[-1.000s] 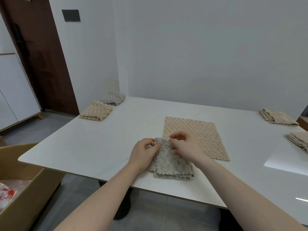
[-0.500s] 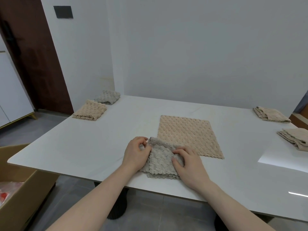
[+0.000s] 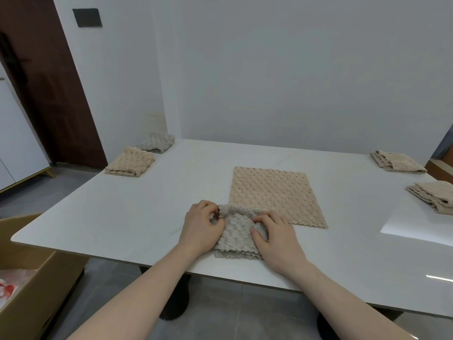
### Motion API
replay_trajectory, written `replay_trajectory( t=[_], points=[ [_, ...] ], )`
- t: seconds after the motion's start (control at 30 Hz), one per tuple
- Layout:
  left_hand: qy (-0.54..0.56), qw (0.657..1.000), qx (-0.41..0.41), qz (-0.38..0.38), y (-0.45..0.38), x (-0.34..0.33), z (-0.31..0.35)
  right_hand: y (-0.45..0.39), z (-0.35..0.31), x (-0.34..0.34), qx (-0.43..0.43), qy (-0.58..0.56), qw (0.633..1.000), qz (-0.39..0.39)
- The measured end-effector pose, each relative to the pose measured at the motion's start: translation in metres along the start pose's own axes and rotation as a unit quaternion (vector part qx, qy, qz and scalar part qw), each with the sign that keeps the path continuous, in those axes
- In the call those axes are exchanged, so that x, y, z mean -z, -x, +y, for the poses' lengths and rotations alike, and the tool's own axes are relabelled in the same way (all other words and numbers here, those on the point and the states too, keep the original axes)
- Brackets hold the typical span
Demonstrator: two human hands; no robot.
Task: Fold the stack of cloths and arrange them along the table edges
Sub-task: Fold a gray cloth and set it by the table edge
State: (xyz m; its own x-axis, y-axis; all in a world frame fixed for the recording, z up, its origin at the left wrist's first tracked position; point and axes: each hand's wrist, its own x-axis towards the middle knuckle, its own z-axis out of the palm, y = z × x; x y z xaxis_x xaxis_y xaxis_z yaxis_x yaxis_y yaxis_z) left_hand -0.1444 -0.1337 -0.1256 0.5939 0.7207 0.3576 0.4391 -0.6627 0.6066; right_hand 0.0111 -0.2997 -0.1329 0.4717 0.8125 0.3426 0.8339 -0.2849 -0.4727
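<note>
Two hands on one grey folded cloth [image 3: 239,235] at the near table [image 3: 122,217] edge, that's the grip I'm referencing everything from.

Far left of the grip, below table level: cardboard box [image 3: 31,290], something red and white inside, can't tell what. Behind it a dark brown door [image 3: 46,82].

Up-left of the grip, along the table's left edge: beige folded cloth [image 3: 131,162], then a grey folded cloth [image 3: 155,142] just beyond it at the far corner. The two sit near each other; I can't tell if they touch.

At the grip: my left hand [image 3: 201,228] has curled fingers pinching the cloth's upper-left corner, which is bunched up slightly. My right hand [image 3: 277,235] rests on the cloth's right side, fingers curled, thumb pressed onto the fabric. Layered edges show at the cloth's near side.

Just beyond the grip, up-right: flat beige cloth [image 3: 272,195], unfolded, lying on the tabletop. Its near-left part touches or slips under the grey one; can't tell which.

Far right of the grip, along the right edge: two more beige folded cloths, one at the far corner [image 3: 397,161], one nearer [image 3: 434,196], partly cut by the frame.
</note>
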Motion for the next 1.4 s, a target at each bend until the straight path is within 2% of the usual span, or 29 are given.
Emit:
replay_trajectory(
  t=[0.17,0.4,0.53,0.63,0.77,0.83,0.93,1.03,1.13,1.3,1.37,1.4],
  points=[
    [0.013,0.999,0.031,0.010,0.000,0.003,0.000,0.000,-0.001,0.000,-0.005,0.008,1.000,-0.004],
    [0.005,1.000,0.017,0.008,0.001,0.002,0.001,0.000,-0.001,0.001,-0.013,0.007,1.000,-0.005],
    [-0.040,0.999,-0.025,0.007,0.002,-0.001,0.000,0.000,-0.001,0.000,-0.012,0.010,1.000,-0.001],
    [-0.062,0.998,-0.022,0.000,0.003,-0.003,0.001,0.001,-0.003,0.002,-0.012,0.014,1.000,-0.002],
    [0.008,1.000,0.028,0.003,0.010,0.001,0.006,0.001,-0.004,0.003,-0.007,0.011,1.000,-0.004],
    [0.044,0.997,0.065,-0.016,0.012,0.006,0.006,0.001,-0.003,0.006,-0.023,-0.038,0.999,0.017],
    [0.060,0.993,0.100,-0.032,0.010,0.010,0.008,-0.001,-0.003,0.013,-0.093,-0.142,0.984,0.056],
    [0.044,0.993,0.101,-0.050,0.009,0.012,0.010,-0.001,-0.003,0.010,-0.097,-0.088,0.991,0.042],
    [0.127,0.982,0.121,-0.064,0.010,0.012,0.005,0.000,-0.008,0.011,-0.099,-0.037,0.994,0.013],
    [0.214,0.968,0.113,-0.071,0.009,0.020,0.006,-0.001,-0.006,0.015,-0.130,-0.136,0.982,0.010],
    [0.177,0.975,0.115,-0.075,0.011,0.020,0.009,0.000,-0.005,0.018,-0.136,-0.206,0.969,0.017],
    [0.110,0.986,0.099,-0.075,0.011,0.018,0.009,0.000,-0.005,0.019,-0.135,-0.228,0.964,0.024]
  ],
)
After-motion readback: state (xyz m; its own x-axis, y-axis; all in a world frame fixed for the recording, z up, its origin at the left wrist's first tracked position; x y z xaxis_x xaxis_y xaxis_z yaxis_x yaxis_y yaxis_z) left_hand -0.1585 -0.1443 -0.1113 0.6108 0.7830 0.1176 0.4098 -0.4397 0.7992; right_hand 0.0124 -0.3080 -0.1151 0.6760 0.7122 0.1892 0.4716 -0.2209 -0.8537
